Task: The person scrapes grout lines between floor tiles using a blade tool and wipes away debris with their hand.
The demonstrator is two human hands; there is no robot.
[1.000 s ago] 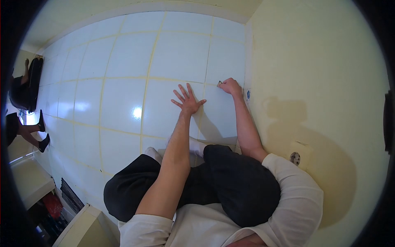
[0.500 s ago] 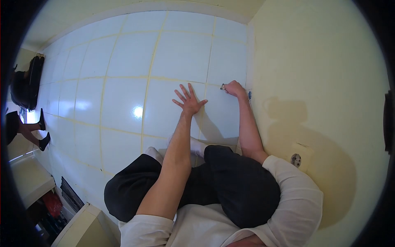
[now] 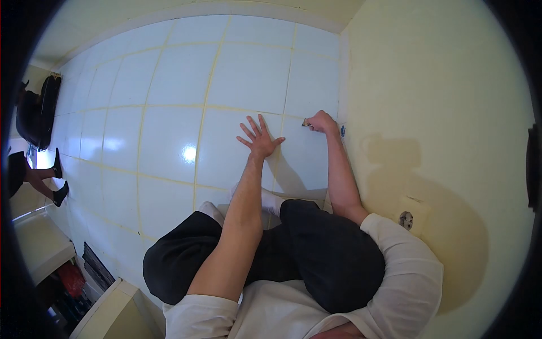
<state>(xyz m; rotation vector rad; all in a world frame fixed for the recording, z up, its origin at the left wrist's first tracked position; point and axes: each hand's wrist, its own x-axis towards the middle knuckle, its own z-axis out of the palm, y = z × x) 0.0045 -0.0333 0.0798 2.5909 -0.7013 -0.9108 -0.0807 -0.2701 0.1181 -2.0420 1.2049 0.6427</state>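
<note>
My left hand (image 3: 262,139) lies flat on the glossy white tile floor (image 3: 243,79), its fingers spread, just below a yellowish grout line. To its right, my right hand (image 3: 323,122) is closed in a fist close to the wall. A small tool with a dark, shiny tip (image 3: 306,122) pokes out from its left side, at or just below the grout line between two tiles. Most of that tool is hidden by my fingers, and its exact kind cannot be made out.
A pale yellow wall (image 3: 440,85) with a socket (image 3: 406,219) rises on my right. A blue object (image 3: 342,130) sits by the wall base. Another person's shoe (image 3: 60,194) and a black bag-like item (image 3: 48,113) are at far left. A cream cabinet (image 3: 113,311) stands at lower left.
The small tool's tip has tilted and shifted slightly downward in my right hand. My left hand stays in place. At far left, the dark shape by the bag has moved a little.
</note>
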